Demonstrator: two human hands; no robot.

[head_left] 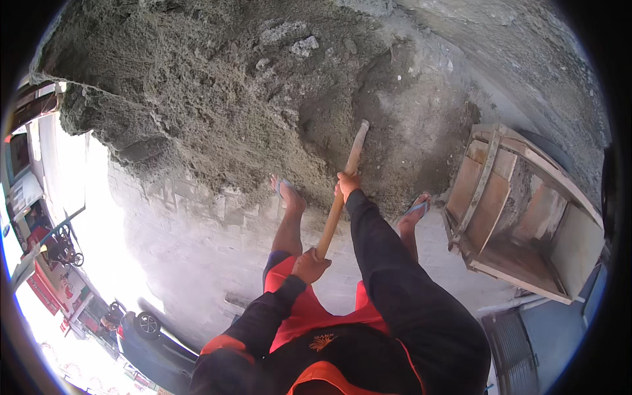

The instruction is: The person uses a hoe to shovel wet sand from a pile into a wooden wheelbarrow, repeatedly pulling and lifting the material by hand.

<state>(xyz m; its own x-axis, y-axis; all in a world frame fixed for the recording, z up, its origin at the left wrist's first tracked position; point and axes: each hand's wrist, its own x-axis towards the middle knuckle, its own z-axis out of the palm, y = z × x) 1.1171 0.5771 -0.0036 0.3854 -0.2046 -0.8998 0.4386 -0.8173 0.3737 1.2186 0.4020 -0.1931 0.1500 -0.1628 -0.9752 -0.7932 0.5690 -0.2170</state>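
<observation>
Both my hands grip a long wooden tool handle [334,216] that slants away from me toward a mound of damp grey sand or mortar mix [217,99]. My left hand [311,266] is closed round its near end, in front of my red shorts. Farther up, my right hand [348,183] wraps the middle of the shaft. The handle's far end reaches a darker hollow in the mound. No tool head can be made out there, so its kind is unclear. My feet, in light sandals, stand apart at the mound's near edge.
A worn wooden box [553,260] with board sides stands tilted at the right, close to my right foot. Pale paving [197,253] lies underfoot. Toward the left are a dark car [155,355] and a motorbike [64,247] in bright light. A slatted gate [510,349] is at lower right.
</observation>
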